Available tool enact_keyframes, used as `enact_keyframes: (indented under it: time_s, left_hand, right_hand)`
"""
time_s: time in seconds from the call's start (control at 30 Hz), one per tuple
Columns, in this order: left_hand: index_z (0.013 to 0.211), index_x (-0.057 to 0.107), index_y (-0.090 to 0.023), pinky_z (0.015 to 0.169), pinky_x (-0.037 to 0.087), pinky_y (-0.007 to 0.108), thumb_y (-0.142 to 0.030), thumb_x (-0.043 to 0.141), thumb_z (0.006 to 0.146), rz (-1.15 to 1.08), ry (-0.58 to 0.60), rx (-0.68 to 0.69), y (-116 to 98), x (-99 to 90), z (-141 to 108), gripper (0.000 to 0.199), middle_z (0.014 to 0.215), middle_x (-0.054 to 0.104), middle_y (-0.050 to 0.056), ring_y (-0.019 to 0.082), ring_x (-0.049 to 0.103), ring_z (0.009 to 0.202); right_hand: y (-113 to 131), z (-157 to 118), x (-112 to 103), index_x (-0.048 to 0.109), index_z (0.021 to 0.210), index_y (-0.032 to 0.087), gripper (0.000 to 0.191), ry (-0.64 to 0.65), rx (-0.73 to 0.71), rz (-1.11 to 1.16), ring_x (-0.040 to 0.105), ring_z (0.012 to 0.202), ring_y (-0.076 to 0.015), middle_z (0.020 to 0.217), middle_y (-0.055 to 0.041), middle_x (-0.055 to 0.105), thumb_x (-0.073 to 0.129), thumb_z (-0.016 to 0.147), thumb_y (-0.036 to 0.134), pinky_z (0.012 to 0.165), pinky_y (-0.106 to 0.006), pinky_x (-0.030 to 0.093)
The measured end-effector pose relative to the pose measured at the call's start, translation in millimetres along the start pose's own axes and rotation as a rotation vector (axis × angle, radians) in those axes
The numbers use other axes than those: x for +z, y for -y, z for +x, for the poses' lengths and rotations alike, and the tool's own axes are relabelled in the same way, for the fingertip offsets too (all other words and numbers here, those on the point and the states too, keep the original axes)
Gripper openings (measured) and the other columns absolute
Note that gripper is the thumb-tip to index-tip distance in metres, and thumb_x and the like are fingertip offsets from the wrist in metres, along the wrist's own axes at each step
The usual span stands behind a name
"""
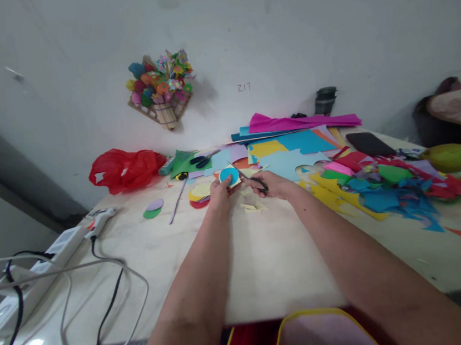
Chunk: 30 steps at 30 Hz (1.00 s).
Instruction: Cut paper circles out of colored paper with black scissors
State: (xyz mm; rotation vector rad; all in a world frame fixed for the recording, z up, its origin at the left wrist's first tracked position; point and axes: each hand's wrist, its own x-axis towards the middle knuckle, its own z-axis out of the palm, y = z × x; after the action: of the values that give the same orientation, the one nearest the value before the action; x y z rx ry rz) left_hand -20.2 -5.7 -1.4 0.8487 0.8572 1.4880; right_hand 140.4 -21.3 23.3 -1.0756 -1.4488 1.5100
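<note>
Over the middle of the table, my left hand (pixel 220 191) pinches a blue paper circle (pixel 228 175) laid on a pale cream piece of paper. My right hand (pixel 273 184) is closed around the dark handles of a pair of scissors (pixel 260 183), whose blades point left to the edge of the held paper. Whether the blades touch the paper I cannot tell. Just left of my left hand lie yellow and red paper circles (pixel 199 193). Small cream scraps (pixel 254 206) lie beneath my hands. Farther left are a purple circle and a green circle (pixel 152 213).
Paper scraps (pixel 405 190) cover the table's right side, near a black flat device (pixel 370 144). Coloured sheets (pixel 306 142) and second scissors (pixel 201 160) lie at the back. A red plastic bag (pixel 123 170), glue gun (pixel 101 221) and corded power strip (pixel 37 277) are on the left.
</note>
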Motion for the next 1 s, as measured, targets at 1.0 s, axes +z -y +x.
enact_keyframes:
  time_s: [1.0]
  left_hand:
    - [0.083, 0.067, -0.01, 0.076, 0.057, 0.034, -0.018, 0.073, 0.069, -0.026, -0.057, -0.016, -0.3, 1.0, 0.2, 0.017, 0.082, 0.071, 0.01, 0.022, 0.072, 0.077]
  right_hand:
    - [-1.5, 0.7, -0.3, 0.046, 0.059, 0.019, 0.022, 0.035, -0.007, 0.001, 0.035, 0.039, -0.0071, 0.046, 0.0051, 0.04, 0.065, 0.069, 0.017, 0.039, -0.021, 0.024]
